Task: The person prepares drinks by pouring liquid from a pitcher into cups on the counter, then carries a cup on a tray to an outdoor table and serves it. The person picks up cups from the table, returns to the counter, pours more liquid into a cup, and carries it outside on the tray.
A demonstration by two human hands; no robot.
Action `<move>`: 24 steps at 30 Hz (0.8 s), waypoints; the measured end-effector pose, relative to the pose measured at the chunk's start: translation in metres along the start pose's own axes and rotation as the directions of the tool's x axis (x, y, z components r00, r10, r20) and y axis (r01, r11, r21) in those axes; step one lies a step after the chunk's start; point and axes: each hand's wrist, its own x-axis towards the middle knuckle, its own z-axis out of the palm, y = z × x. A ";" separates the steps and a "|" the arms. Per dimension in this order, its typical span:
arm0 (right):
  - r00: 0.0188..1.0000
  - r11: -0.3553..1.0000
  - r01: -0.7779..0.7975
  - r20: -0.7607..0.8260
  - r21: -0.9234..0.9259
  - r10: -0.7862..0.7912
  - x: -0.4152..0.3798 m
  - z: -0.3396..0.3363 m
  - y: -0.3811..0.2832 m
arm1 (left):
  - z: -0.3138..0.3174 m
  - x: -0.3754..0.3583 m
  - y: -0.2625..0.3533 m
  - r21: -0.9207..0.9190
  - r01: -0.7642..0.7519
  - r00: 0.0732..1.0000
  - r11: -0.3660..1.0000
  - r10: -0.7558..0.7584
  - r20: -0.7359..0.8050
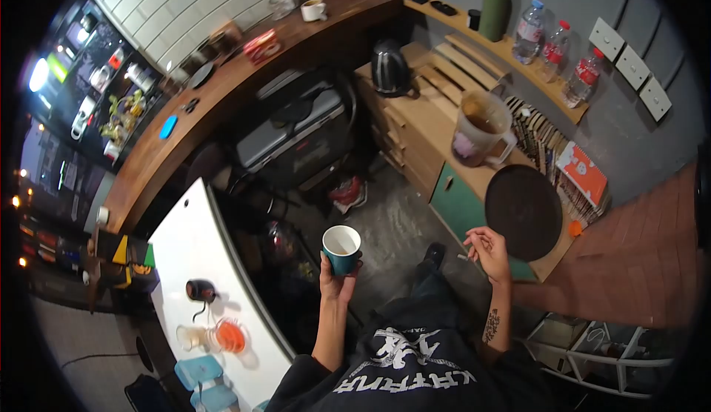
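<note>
My left hand (340, 284) is wrapped round a dark green cup (343, 261) with a white inside, held upright over the floor. A little something seems to lie at its bottom, but I cannot make out what. On the other side, my right hand (487, 253) is raised with its fingers bent together. A small, thin, whitish stick (464, 257) shows at the fingertips, too small to name surely. Nearest to that hand is a round dark mat (523, 213) on the wooden cabinet, and behind it stands a clear pitcher (480, 132) with brownish liquid in it.
A white table (194, 223) at left bears a small black device (201, 290) and orange-and-clear glassware. An electric kettle (390, 69) stands on the cabinet's far end. Plastic bottles (554, 50) line the wall shelf. A wooden counter (222, 78) curves along the back.
</note>
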 end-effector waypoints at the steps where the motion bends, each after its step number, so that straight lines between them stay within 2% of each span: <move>1: 1.000 1.000 0.008 -0.012 -0.003 -0.008 0.019 -0.020 0.002 | 0.012 0.022 -0.012 -0.003 0.006 1.000 1.000 -0.006 0.013; 3: 0.975 0.992 0.098 -0.193 -0.080 -0.112 0.054 -0.056 0.014 | 0.032 0.064 -0.037 -0.028 0.023 1.000 0.999 -0.023 -0.002; 5: 0.961 0.991 0.111 -0.246 -0.073 -0.126 0.087 -0.082 0.013 | 0.032 0.107 -0.065 -0.196 0.084 0.994 0.977 -0.067 0.090; 7: 0.891 0.975 0.130 -0.411 -0.183 -0.196 0.122 -0.103 0.013 | 0.060 0.137 -0.085 -0.102 0.076 0.997 0.992 -0.077 -0.001; 8: 0.867 0.964 0.112 -0.450 -0.242 -0.214 0.138 -0.110 0.015 | 0.070 0.154 -0.093 -0.108 0.079 0.997 0.991 -0.078 0.009; 10: 0.871 0.951 0.095 -0.438 -0.295 -0.223 0.162 -0.118 0.020 | 0.085 0.178 -0.104 -0.106 0.161 0.986 0.981 -0.156 0.052; 13: 0.878 0.937 0.089 -0.417 -0.337 -0.234 0.189 -0.116 0.027 | 0.113 0.208 -0.120 -0.010 0.103 0.995 0.995 -0.103 0.008; 16: 0.887 0.903 0.144 -0.352 -0.404 -0.299 0.208 -0.112 0.024 | 0.120 0.241 -0.126 0.006 0.127 0.992 0.992 -0.127 0.012; 17: 0.922 0.926 0.099 -0.316 -0.365 -0.223 0.216 -0.114 0.032 | 0.118 0.251 -0.128 0.006 0.133 0.991 0.991 -0.133 0.006; 19: 0.919 0.956 0.157 -0.319 -0.246 -0.233 0.224 -0.109 0.022 | 0.119 0.275 -0.133 0.007 0.126 0.992 0.992 -0.126 0.000; 21: 0.917 0.957 0.060 -0.364 -0.283 -0.165 0.234 -0.114 0.038 | 0.119 0.300 -0.131 -0.032 0.216 0.976 0.976 -0.216 0.002; 24: 0.881 0.938 0.079 -0.416 -0.336 -0.224 0.247 -0.112 0.047 | 0.122 0.341 -0.135 -0.053 0.263 0.965 0.963 -0.263 0.015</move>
